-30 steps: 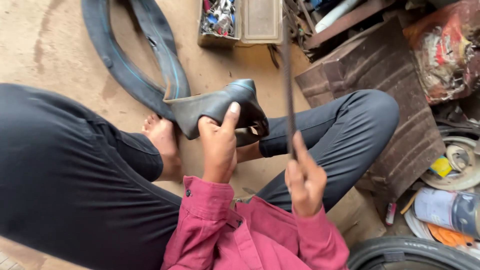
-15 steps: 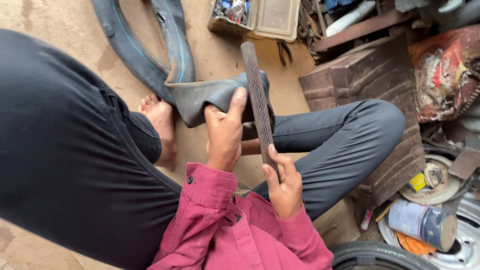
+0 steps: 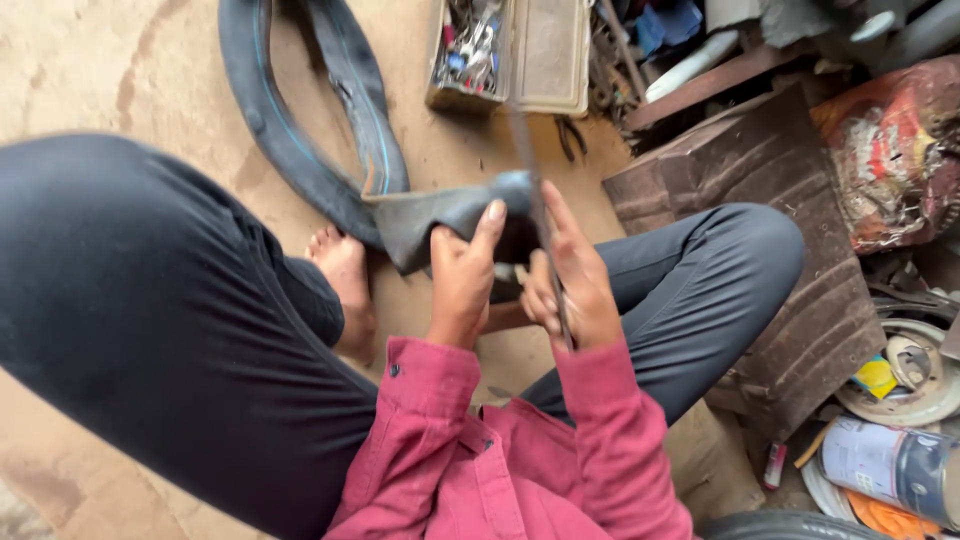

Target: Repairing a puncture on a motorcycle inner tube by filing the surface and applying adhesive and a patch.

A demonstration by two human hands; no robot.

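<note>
Left hand (image 3: 462,285) pinches a folded tube (image 3: 450,215) against the knee, fingers closed on it — right hand (image 3: 570,285) grips a thin file (image 3: 535,190) just right of it.

Bare floor (image 3: 120,70) lies open left of the inner tube (image 3: 300,130); toolbox (image 3: 510,55) and scrap (image 3: 800,150) crowd its right

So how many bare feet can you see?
1. The bare foot rests on the sandy floor, left of the left hand pinching the black rubber tube. The other foot is probably hidden under the hands and legs.
</note>
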